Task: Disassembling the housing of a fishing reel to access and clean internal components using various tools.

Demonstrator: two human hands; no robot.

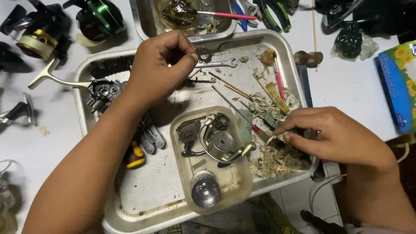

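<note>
My left hand (158,67) is raised over the back of a large metal tray (151,190) and pinches a small dark gear ring (203,54) between thumb and fingertips. My right hand (331,132) rests at the tray's right edge, its fingertips closed on a wad of dirty tissue (277,138) above a heap of shredded, soiled paper (277,158). Between my hands lies a clear plastic lid (234,184) holding reel parts: a metal bail wire (212,149), a round spool (205,190) and small dark pieces.
In the tray lie a wrench (216,64), thin rods, a pink-handled brush (278,80), a reel body with handle (97,93) and a multi-tool (149,138). A second tray (145,21) sits behind. Fishing reels (39,37) stand at left, a blue tissue pack (401,84) at right.
</note>
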